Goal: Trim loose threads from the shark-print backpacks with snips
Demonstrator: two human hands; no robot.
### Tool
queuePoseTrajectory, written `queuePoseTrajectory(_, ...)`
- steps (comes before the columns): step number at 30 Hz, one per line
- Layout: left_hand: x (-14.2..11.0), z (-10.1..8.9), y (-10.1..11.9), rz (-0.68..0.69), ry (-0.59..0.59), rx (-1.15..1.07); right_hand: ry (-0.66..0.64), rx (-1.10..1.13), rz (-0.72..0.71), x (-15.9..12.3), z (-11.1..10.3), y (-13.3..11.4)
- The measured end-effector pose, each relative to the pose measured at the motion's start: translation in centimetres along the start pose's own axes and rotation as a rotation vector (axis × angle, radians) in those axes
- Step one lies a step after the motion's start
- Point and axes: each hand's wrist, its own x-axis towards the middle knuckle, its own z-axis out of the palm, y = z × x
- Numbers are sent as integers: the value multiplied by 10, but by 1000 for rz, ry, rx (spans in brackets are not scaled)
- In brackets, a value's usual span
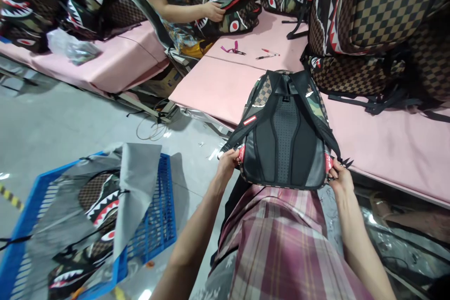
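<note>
A backpack [284, 140] with a padded black back panel and black shoulder straps faces me, leaning over the edge of the pink table. Its sides show brown checks and camouflage. My left hand [230, 158] pinches the lower left side by a red tag [242, 153]. At the lower right side, my right hand [340, 177] is closed on the bag by another red tag [328, 163]. Dark pointed blades [347, 163], seemingly thread snips, stick out beside my right fingers; their handles are hidden.
Across the pink table [218, 84], another person's hands [214, 11] handle a similar bag. Snips with a purple ribbon [234, 50] and pens [267, 55] lie there. More checked bags [383, 9] are piled at right. A blue crate [165, 206] with bags stands on the floor at left.
</note>
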Motion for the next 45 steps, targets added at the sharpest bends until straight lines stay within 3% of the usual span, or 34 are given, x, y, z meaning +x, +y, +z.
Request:
queuePoseTrajectory(5,-25,7,15,126,72,104,60,-39,-138,-8,6,-1)
queuePoseTrajectory(8,-51,10,35,341,79,536,127,-109,-225,-21,4,-4)
queuePoseTrajectory(10,-62,9,54,417,-54,794,153,-376,-288,-30,-3,-11)
queuePoseTrajectory(12,-63,6,76,432,-219,785,218,-767,-378,-32,-13,-24)
queuePoseTrajectory(13,-59,3,86,468,-238,731,278,-923,-432,-30,-17,-31)
queuePoseTrajectory(15,-45,1,100,574,-125,669,404,-1063,-519,-19,-24,-46)
queuePoseTrajectory(17,-33,4,103,608,35,739,413,-1093,-532,-4,-27,-59)
queuePoseTrajectory(19,-35,16,93,541,51,853,257,-1122,-453,5,-24,-66)
queuePoseTrajectory(22,-62,49,68,528,-89,893,30,-1040,-303,-4,-8,-63)
queuePoseTrajectory(25,-82,86,51,540,-264,883,-80,-888,-266,-34,23,-43)
queuePoseTrajectory(28,-72,103,45,373,-393,849,-151,-998,-299,-55,52,-16)
queuePoseTrajectory(32,-51,94,44,291,-527,755,-154,-1142,-293,-52,62,5)
queuePoseTrajectory(37,-49,83,45,270,-547,661,-137,-1283,-280,-56,59,5)
queuePoseTrajectory(45,-42,77,51,194,-581,696,-194,-1304,-319,-73,73,-1)
